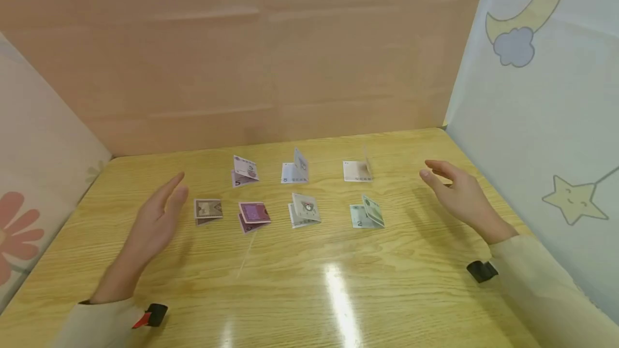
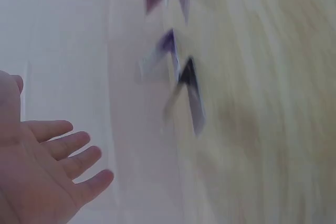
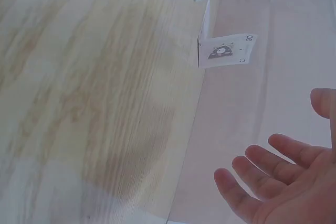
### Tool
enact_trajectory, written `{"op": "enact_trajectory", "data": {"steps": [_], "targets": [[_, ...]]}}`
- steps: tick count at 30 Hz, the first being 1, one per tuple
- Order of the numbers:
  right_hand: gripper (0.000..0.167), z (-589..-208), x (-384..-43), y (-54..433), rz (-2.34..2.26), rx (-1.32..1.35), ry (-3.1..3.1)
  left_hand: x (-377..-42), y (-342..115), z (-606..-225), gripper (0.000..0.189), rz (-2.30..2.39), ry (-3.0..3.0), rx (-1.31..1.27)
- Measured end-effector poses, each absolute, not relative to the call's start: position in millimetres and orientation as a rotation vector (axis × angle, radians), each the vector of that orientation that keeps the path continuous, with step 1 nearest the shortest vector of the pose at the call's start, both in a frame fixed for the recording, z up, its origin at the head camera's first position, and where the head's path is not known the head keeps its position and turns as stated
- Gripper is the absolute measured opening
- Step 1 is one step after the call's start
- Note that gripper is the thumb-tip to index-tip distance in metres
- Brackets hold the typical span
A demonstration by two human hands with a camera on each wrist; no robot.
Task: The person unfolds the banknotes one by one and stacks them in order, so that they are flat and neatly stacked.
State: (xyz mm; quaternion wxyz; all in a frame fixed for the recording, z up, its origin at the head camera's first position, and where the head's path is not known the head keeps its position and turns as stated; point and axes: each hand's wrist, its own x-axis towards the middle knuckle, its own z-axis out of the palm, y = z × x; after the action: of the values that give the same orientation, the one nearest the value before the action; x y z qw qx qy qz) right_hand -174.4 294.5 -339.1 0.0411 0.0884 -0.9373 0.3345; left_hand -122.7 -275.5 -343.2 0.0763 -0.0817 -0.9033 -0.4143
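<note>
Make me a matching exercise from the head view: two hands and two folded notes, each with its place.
1. Left hand
2. Right hand
3. Green folded note
4. Brown folded note

A. Right of all the notes
B. Near row, left end
C. Left of all the notes
D. Near row, right end

Pairs: 1-C, 2-A, 3-D, 4-B

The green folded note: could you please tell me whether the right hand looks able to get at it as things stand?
Probably yes: the right hand holds nothing, and in the head view nothing stands between it and the green folded note.
</note>
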Motion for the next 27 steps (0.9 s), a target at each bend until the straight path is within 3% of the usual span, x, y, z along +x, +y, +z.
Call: {"op": "enact_trajectory", "data": {"steps": [10, 27], "targets": [[0.066, -333.6, -177.0, 291.3, 1.339, 0.196, -2.808, -140.4, -236.1, -332.3, 0.056, -1.382, -2.641, -0.279], [0.055, -339.7, -185.2, 287.1, 2.031, 0.102, -2.54, -183.2, -171.8, -327.5, 0.057, -1.962, -2.575, -0.306]]}}
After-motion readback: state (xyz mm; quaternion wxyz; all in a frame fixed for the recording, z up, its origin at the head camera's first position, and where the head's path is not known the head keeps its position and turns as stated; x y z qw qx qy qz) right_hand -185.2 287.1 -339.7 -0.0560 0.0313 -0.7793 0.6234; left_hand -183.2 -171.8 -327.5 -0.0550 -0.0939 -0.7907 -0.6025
